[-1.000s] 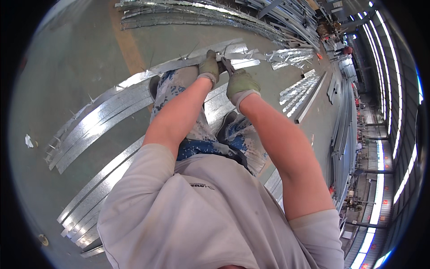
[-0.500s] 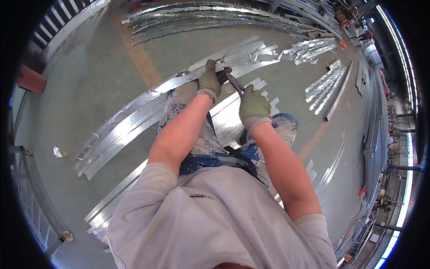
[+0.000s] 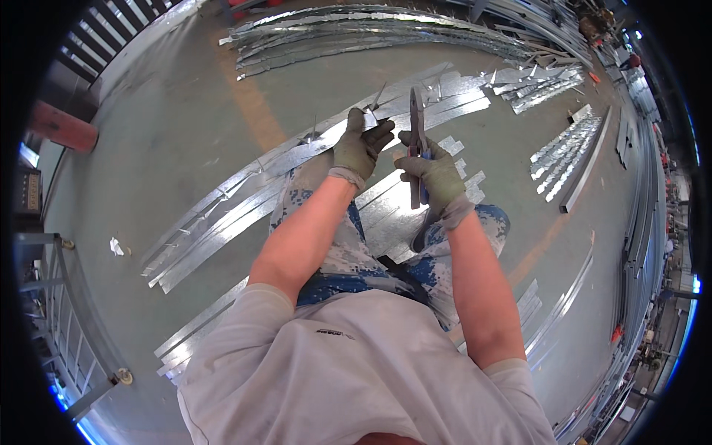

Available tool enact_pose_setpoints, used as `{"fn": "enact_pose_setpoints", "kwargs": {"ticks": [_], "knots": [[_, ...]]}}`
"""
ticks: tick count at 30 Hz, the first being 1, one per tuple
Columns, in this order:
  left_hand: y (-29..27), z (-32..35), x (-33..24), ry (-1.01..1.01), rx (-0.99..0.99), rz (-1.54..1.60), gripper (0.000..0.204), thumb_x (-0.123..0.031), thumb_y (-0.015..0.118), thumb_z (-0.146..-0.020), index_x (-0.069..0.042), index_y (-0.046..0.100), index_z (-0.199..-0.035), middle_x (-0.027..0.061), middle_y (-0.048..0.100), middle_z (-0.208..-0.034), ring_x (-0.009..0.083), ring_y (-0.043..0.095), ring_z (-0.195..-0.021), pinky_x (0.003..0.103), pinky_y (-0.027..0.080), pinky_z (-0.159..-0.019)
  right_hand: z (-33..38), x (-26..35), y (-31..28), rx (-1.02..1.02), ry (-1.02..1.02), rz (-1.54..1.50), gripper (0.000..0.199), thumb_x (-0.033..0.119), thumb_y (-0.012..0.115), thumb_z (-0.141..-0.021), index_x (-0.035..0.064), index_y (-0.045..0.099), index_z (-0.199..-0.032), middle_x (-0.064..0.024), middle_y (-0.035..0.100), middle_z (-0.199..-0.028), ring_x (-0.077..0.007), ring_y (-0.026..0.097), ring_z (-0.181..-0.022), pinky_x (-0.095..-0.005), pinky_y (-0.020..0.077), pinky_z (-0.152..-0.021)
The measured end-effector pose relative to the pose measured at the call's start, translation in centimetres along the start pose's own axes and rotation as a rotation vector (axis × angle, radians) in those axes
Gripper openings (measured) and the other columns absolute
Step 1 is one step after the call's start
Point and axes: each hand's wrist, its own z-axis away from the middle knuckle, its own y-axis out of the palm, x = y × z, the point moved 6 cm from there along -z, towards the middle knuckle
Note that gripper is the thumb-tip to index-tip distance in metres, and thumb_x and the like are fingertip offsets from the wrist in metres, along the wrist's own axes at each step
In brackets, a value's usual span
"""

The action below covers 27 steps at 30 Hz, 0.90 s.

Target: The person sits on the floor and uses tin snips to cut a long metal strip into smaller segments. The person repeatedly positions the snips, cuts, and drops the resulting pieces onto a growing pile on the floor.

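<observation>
My left hand (image 3: 354,154), in a grey-green work glove, holds the edge of a shiny metal strip (image 3: 300,153). Its thumb lies by a bent-up tab (image 3: 369,119), and the other fingers reach out to the right. Thin pointed tabs stand up along this strip. In my gloved right hand (image 3: 444,182) is a pair of pliers (image 3: 417,115), dark jaws pointing away from me and handles partly within the fingers. The pliers are apart from the strip in my left hand. Flat metal strips (image 3: 389,211) lie between my legs.
More strips (image 3: 200,256) extend left under the held one. Bundles of tabbed strips (image 3: 319,44) lie across the far floor, with further strips (image 3: 567,152) and a long metal bar (image 3: 589,167) on the right. A red cylinder (image 3: 65,127) and a wheeled metal frame (image 3: 78,348) are at the left.
The pliers have come away from the left hand's fingers and swung upright, their jaws now pointing away from me. My left fingers have spread somewhat. The whole view has shifted slightly.
</observation>
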Motion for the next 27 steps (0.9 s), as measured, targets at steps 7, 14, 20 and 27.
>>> {"fn": "enact_pose_setpoints", "kwargs": {"ticks": [7, 14, 20, 27], "knots": [[-0.4, 0.0, 0.2, -0.011, -0.019, 0.039, 0.042, -0.042, 0.070, -0.112, -0.009, 0.057, -0.134, 0.0205, 0.077, -0.113, 0.0355, 0.082, -0.103, 0.046, 0.071, -0.091, -2.7, -1.0, 0.6, 0.034, 0.021, -0.108, 0.040, 0.005, 0.085, -0.089, -0.0002, 0.072, -0.126, -0.0047, 0.072, -0.095, -0.0183, 0.071, -0.078, -0.0318, 0.0580, -0.075], [-0.6, 0.1, 0.1, 0.001, 0.000, -0.023, 0.050, -0.049, 0.068, -0.111, -0.007, 0.063, -0.138, 0.0189, 0.081, -0.111, 0.0319, 0.083, -0.094, 0.042, 0.071, -0.085, -6.0, 0.8, 0.2, 0.163, -0.201, -0.154, 0.046, 0.000, 0.075, -0.095, 0.0004, 0.073, -0.140, -0.0034, 0.073, -0.111, -0.0158, 0.070, -0.089, -0.0313, 0.0569, -0.083], [0.4, 2.8, -1.1, -0.012, 0.050, -0.008, 0.065, -0.059, 0.060, -0.112, -0.001, 0.063, -0.141, 0.0211, 0.081, -0.117, 0.0364, 0.078, -0.112, 0.052, 0.061, -0.105, -6.3, 1.7, 3.0, 0.304, -0.114, -0.487, 0.053, 0.010, 0.073, -0.101, 0.0013, 0.063, -0.152, -0.0053, 0.073, -0.112, -0.0193, 0.073, -0.102, -0.0328, 0.0595, -0.089], [0.6, 5.1, -2.8, -0.071, 0.107, 0.313, 0.037, -0.045, 0.066, -0.113, -0.014, 0.064, -0.133, 0.0186, 0.077, -0.112, 0.0329, 0.082, -0.096, 0.053, 0.071, -0.090, -8.0, 1.2, 3.1, 0.307, -0.166, -0.343, 0.056, 0.001, 0.067, -0.105, 0.0018, 0.056, -0.160, -0.0139, 0.065, -0.144, -0.0291, 0.069, -0.127, -0.0422, 0.0549, -0.116]]}}
